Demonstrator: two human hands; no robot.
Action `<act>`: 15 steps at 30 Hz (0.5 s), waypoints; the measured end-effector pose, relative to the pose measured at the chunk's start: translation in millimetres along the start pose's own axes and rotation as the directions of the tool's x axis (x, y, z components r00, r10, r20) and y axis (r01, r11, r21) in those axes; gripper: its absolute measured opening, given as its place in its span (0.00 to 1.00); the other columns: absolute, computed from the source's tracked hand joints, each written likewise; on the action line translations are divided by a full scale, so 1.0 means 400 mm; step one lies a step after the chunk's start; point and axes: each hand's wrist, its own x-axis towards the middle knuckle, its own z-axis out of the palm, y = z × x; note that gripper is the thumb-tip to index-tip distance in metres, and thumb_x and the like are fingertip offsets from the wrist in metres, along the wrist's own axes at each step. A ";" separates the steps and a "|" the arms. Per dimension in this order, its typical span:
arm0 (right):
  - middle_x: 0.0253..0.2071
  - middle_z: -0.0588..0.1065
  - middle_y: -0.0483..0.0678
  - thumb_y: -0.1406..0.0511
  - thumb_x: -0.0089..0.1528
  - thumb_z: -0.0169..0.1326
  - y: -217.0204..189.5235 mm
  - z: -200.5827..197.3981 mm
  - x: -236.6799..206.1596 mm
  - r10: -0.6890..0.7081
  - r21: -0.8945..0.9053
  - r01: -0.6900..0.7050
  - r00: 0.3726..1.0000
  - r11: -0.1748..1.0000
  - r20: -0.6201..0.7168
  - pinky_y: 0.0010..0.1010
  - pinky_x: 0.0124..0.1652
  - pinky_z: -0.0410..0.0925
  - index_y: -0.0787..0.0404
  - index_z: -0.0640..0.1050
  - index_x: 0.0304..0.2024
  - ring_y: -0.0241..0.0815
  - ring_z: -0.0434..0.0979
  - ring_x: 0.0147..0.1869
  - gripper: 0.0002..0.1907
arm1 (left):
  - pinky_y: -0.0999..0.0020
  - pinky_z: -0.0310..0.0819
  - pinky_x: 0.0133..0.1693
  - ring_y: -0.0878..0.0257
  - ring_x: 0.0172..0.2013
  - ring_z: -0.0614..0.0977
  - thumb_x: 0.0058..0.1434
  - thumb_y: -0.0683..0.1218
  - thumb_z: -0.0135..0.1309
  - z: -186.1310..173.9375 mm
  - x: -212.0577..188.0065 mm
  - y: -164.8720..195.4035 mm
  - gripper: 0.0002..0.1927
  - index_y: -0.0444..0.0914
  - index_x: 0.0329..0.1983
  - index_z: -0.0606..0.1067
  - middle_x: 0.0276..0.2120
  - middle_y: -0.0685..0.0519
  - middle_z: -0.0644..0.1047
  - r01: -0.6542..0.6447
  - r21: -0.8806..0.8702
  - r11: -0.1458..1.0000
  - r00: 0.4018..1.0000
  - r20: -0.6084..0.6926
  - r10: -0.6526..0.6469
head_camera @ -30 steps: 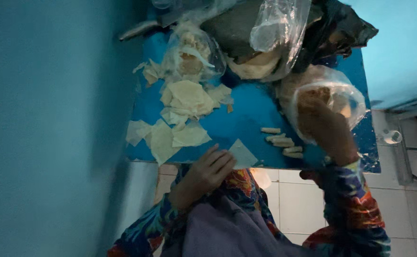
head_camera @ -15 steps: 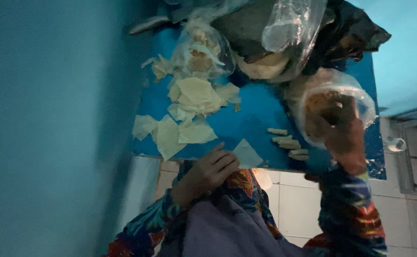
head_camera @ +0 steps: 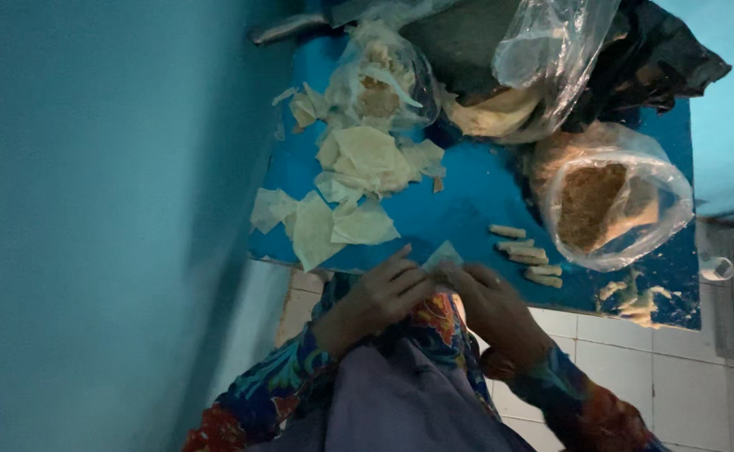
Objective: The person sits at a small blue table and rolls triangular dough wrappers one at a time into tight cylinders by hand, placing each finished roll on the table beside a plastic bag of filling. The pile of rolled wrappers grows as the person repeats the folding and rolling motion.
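Observation:
My left hand (head_camera: pixel 379 293) and my right hand (head_camera: pixel 488 303) meet at the near edge of a blue table (head_camera: pixel 467 209), both pinching one small pale leaf piece (head_camera: pixel 444 254). Just to the right lie several small rolled sticks (head_camera: pixel 527 255). An open clear bag of brown crumbled filling (head_camera: pixel 603 201) sits beyond them. A heap of cut pale leaf pieces (head_camera: pixel 346 192) lies to the left of my hands. Whether any filling lies on the held piece is hidden by my fingers.
A clear bag of leaf scraps (head_camera: pixel 379 79) stands at the back, next to a crumpled plastic bag (head_camera: pixel 543 59) over dark cloth (head_camera: pixel 660 59). A blue wall (head_camera: pixel 107 209) runs along the left. White floor tiles (head_camera: pixel 685 377) show at lower right, with crumbs (head_camera: pixel 630 300) on the table's corner.
My right hand has left the bag of brown filling and come down left to join my left hand on the leaf piece. The view has shifted slightly.

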 end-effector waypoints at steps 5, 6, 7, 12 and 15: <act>0.47 0.77 0.58 0.69 0.53 0.63 -0.005 0.001 -0.040 0.159 -0.093 -0.160 0.987 0.983 -0.017 0.42 0.43 0.72 0.64 0.69 0.62 0.57 0.77 0.46 0.34 | 0.47 0.75 0.64 0.53 0.49 0.80 0.62 0.40 0.63 -0.006 0.006 0.013 0.11 0.35 0.48 0.79 0.44 0.48 0.78 0.061 -0.019 0.998 0.998 -0.021 -0.061; 0.46 0.77 0.58 0.72 0.55 0.61 -0.005 0.005 -0.042 0.147 -0.092 -0.151 0.988 0.984 -0.051 0.41 0.42 0.71 0.63 0.68 0.64 0.56 0.77 0.46 0.34 | 0.47 0.75 0.64 0.53 0.49 0.80 0.62 0.40 0.63 -0.005 0.007 0.014 0.11 0.35 0.48 0.79 0.44 0.48 0.78 0.069 -0.024 0.997 0.997 -0.025 -0.069; 0.45 0.77 0.57 0.75 0.57 0.60 -0.005 0.009 -0.045 0.135 -0.090 -0.143 0.987 0.986 -0.086 0.40 0.41 0.71 0.63 0.68 0.66 0.55 0.77 0.45 0.34 | 0.47 0.75 0.64 0.54 0.49 0.80 0.63 0.40 0.63 -0.002 0.007 0.015 0.11 0.35 0.48 0.79 0.44 0.48 0.78 0.076 -0.022 0.997 0.997 -0.016 -0.077; 0.44 0.77 0.55 0.73 0.55 0.58 -0.019 0.000 -0.055 0.093 -0.126 -0.108 0.989 0.986 -0.118 0.42 0.43 0.69 0.65 0.66 0.67 0.53 0.77 0.46 0.36 | 0.43 0.71 0.63 0.58 0.45 0.77 0.65 0.43 0.62 0.003 -0.001 0.030 0.08 0.40 0.46 0.79 0.42 0.53 0.77 0.067 0.203 0.977 0.998 -0.031 -0.062; 0.47 0.77 0.58 0.61 0.51 0.63 -0.033 -0.012 -0.058 0.080 -0.064 -0.085 0.994 0.994 -0.072 0.43 0.45 0.69 0.69 0.65 0.66 0.54 0.77 0.48 0.42 | 0.45 0.67 0.61 0.61 0.45 0.76 0.67 0.45 0.61 -0.003 -0.008 0.038 0.08 0.43 0.48 0.81 0.39 0.56 0.75 0.051 0.314 0.948 0.998 0.005 -0.056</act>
